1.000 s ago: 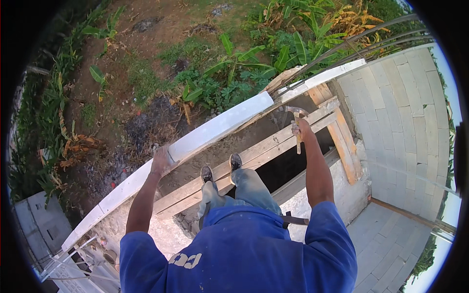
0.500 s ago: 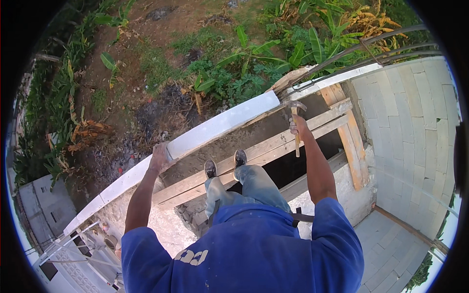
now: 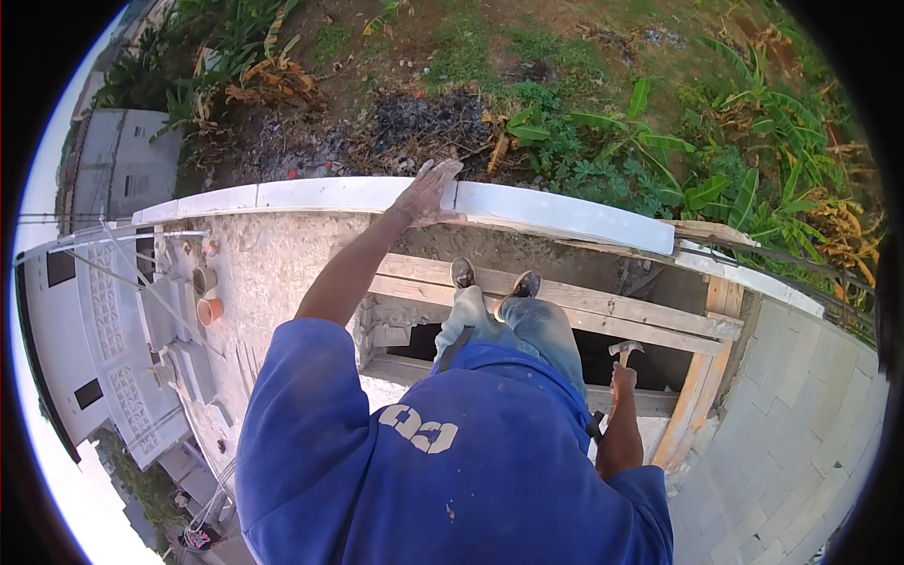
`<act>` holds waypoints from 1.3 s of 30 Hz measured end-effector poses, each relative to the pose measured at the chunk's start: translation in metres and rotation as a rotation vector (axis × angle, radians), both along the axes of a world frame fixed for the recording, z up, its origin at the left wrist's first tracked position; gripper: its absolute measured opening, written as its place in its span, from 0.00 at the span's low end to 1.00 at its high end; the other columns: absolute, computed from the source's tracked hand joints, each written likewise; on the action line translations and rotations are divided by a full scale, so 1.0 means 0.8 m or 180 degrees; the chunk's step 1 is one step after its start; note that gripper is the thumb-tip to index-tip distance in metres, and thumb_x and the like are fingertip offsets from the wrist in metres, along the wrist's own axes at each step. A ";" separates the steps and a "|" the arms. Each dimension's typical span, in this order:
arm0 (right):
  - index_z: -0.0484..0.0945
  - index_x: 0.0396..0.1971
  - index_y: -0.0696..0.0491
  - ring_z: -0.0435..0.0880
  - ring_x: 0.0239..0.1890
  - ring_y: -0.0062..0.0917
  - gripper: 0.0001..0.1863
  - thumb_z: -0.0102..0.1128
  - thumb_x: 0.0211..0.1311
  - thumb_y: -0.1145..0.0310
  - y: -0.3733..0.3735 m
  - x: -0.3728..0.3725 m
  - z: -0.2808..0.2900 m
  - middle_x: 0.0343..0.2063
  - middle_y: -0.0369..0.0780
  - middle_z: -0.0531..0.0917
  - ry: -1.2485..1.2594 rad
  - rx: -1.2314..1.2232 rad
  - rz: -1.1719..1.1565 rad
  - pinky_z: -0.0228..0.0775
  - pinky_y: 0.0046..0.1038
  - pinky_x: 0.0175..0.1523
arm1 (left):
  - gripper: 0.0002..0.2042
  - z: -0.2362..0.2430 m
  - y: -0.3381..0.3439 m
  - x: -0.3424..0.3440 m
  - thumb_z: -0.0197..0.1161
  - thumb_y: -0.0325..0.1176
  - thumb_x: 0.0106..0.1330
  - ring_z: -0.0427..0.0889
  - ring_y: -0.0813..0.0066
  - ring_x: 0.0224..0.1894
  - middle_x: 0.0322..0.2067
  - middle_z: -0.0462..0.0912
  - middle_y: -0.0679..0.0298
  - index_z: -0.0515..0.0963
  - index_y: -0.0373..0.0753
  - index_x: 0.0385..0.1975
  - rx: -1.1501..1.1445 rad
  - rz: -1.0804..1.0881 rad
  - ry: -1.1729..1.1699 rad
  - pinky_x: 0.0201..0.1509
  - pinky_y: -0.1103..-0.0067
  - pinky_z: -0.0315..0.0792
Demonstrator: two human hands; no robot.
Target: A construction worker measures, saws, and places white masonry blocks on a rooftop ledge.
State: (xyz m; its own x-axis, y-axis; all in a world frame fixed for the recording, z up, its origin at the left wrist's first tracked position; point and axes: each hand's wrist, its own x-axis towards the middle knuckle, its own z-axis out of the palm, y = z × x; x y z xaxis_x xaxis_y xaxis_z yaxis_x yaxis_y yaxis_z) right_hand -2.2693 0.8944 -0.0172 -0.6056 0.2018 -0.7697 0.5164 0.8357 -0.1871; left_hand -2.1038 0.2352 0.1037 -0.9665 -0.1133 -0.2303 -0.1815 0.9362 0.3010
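Through my head view, rough ground (image 3: 527, 24) lies beyond a row of white blocks. The right-hand white block (image 3: 565, 217) runs lengthwise left to right; my left grip (image 3: 428, 193) is nearer, spread flat at its left end, grasping nothing. My right grip (image 3: 622, 377), closed round the hammer (image 3: 625, 349), sits below, well apart. Far left stand an orange pot (image 3: 210, 312) and a grey pot (image 3: 202, 280), contents unclear to me.
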 end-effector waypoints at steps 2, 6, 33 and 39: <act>0.79 0.26 0.65 0.81 0.17 0.32 0.21 0.63 0.56 0.56 0.012 0.065 0.011 0.16 0.43 0.78 -0.0096 0.0399 0.0231 0.72 0.37 0.18 | 0.43 0.019 0.032 0.028 0.64 0.53 0.62 0.54 0.53 0.72 0.67 0.60 0.47 0.53 0.31 0.68 -0.0036 0.1184 0.1167 0.75 0.61 0.46; 0.76 0.30 0.63 0.83 0.22 0.40 0.19 0.61 0.60 0.58 0.093 0.093 0.047 0.18 0.49 0.80 0.0199 0.0582 0.1579 0.71 0.42 0.26 | 0.25 0.012 0.102 0.146 0.56 0.38 0.70 0.83 0.55 0.40 0.35 0.83 0.51 0.62 0.34 0.64 0.1286 0.3266 0.1373 0.48 0.64 0.73; 0.79 0.43 0.63 0.82 0.44 0.52 0.25 0.67 0.54 0.57 -0.539 -0.131 0.152 0.40 0.56 0.82 0.1668 -0.1254 0.5257 0.75 0.44 0.50 | 0.46 0.014 0.451 0.296 0.42 0.71 0.66 0.68 0.47 0.65 0.66 0.62 0.43 0.54 0.34 0.70 0.6002 0.5163 -0.0234 0.64 0.55 0.67; 0.79 0.40 0.63 0.82 0.42 0.53 0.25 0.66 0.54 0.54 -0.538 -0.156 0.128 0.36 0.58 0.82 0.1748 -0.1516 0.5344 0.74 0.46 0.49 | 0.44 0.094 0.478 0.295 0.40 0.69 0.68 0.69 0.52 0.64 0.66 0.63 0.45 0.56 0.33 0.69 0.6303 0.4956 -0.0167 0.64 0.60 0.69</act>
